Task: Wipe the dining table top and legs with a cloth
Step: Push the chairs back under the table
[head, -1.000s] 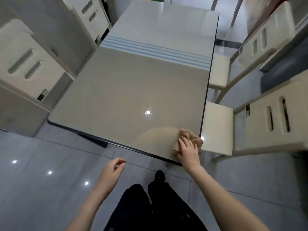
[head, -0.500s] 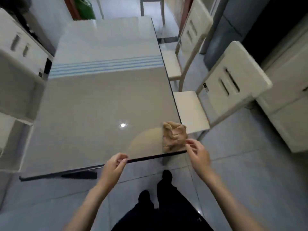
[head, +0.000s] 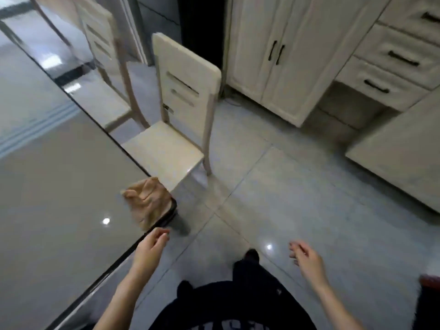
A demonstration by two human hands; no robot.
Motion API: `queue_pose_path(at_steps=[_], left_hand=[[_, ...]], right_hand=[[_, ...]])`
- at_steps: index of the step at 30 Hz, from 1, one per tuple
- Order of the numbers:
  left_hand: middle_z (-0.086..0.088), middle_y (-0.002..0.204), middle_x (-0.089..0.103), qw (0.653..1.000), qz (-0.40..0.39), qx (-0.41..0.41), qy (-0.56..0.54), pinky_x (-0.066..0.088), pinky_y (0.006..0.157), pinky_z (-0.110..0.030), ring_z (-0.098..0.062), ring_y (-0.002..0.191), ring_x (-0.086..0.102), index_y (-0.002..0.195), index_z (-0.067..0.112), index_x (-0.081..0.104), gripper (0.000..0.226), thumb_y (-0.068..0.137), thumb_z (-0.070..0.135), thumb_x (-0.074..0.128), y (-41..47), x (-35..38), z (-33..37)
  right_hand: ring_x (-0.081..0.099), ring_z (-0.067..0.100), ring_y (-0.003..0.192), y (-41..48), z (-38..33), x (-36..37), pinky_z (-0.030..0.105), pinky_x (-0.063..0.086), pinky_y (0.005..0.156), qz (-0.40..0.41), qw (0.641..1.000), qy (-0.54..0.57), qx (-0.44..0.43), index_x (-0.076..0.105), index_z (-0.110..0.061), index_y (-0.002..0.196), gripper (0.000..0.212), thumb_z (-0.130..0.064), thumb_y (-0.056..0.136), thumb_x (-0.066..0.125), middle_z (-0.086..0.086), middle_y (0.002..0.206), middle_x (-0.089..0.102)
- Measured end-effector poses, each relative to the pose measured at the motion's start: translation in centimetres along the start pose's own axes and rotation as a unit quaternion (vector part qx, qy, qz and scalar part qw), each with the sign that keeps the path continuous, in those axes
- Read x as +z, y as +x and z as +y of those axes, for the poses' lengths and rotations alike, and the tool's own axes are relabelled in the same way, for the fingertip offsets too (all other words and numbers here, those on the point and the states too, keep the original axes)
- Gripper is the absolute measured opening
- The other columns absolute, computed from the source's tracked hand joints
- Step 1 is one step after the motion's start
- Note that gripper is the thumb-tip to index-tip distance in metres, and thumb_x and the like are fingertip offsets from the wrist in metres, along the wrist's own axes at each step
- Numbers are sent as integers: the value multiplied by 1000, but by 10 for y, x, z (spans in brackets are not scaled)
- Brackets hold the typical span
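Cloth (head: 148,202): crumpled on table (head: 59,198) corner, unheld. Left hand (head: 148,250), right hand (head: 307,258): fingers loosely curled, empty. Legs apparently unwiped (top's state unclear); one leg (head: 179,222) just below cloth.

Glossy table carrying one crumpled cloth at its near corner.

Grey-beige table (head: 59,186) is filling the left of the view, its dark edge running diagonally and its top reflecting a small light spot, with pale blue stripes showing farther back. Tan cloth (head: 148,201) is lying bunched on the top right at the rounded corner, reaching the dark edge; can't tell if it's overhanging. Grey tiled floor (head: 285,198) is carrying a cream chair (head: 164,153) just beside the table's long side, its seat meeting the table edge in view. A second chair (head: 102,103) is standing behind it, blurred. White cabinet (head: 285,55) is standing on the floor well apart from the table.
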State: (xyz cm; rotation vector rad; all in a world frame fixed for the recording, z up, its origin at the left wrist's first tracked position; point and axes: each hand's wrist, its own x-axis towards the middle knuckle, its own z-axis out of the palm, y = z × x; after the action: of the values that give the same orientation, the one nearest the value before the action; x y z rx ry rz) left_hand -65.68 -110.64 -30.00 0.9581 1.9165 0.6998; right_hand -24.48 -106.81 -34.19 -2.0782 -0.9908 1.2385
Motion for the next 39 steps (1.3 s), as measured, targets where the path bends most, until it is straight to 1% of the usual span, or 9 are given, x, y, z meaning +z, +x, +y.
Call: queue_pose_path(at_steps=[5,10,16,19,23,29,32,34,39], left_hand=[[-13,86,66,992,-4,-87,-92,47,70,-36,-30,78,60,94,17,64,20,100,10,46,41,79,30],[-17,87,64,984,27,-131,-114,46,69,-35,-32,78,60,102,3,62,19,101,10,44,58,118,69],[-16,84,66,980,68,-158,-102,46,67,-36,-31,76,60,98,2,64,17,98,10,49,114,128,97],[-16,87,69,976,73,-181,-93,51,74,-43,-32,80,64,89,12,68,16,95,16,54,163,136,112],[-16,88,64,966,44,-207,-148,48,58,-28,-24,69,58,93,5,62,20,100,8,43,247,153,169],[-11,85,65,973,-41,-156,-166,44,65,-29,-21,69,57,91,10,64,16,97,13,49,365,178,281],[-5,86,67,980,-89,-110,-138,44,66,-26,-19,73,59,91,19,65,12,89,26,56,412,192,330],[-3,88,69,985,-105,-81,-113,46,70,-26,-18,77,62,92,25,65,12,94,19,54,438,199,357],[4,87,72,992,-10,-8,-123,51,81,-26,-12,83,68,92,43,66,21,76,52,55,488,199,427]], right_hand=[[65,31,76,61,18,-61,46,53,79,8,998,9,62,69,-5,93,16,-6,96,54,10,78,70],[60,20,64,135,-37,-86,20,48,53,-6,996,39,76,67,-5,92,15,-6,96,53,6,75,65],[61,20,71,241,-126,-67,26,47,65,-79,996,27,26,66,-13,86,19,-8,97,52,9,82,65],[62,21,74,296,-160,-54,28,47,67,-106,994,1,12,67,-15,89,17,-11,97,52,8,84,66],[62,24,76,356,-209,-54,32,48,70,-80,996,-22,19,67,-13,89,16,-9,96,54,9,84,66],[64,28,79,431,-287,-84,41,53,80,-51,998,-44,3,67,-5,98,15,-6,97,53,16,87,68],[63,27,76,481,-324,-84,34,54,73,-54,997,-48,0,66,1,101,16,-6,98,52,14,84,67],[63,24,73,516,-354,-75,27,52,66,-71,996,-47,-3,66,-2,97,15,-6,98,51,18,87,66],[65,8,60,611,-467,-18,16,54,59,-180,981,-26,-70,65,-8,89,20,-1,98,48,18,84,65]])
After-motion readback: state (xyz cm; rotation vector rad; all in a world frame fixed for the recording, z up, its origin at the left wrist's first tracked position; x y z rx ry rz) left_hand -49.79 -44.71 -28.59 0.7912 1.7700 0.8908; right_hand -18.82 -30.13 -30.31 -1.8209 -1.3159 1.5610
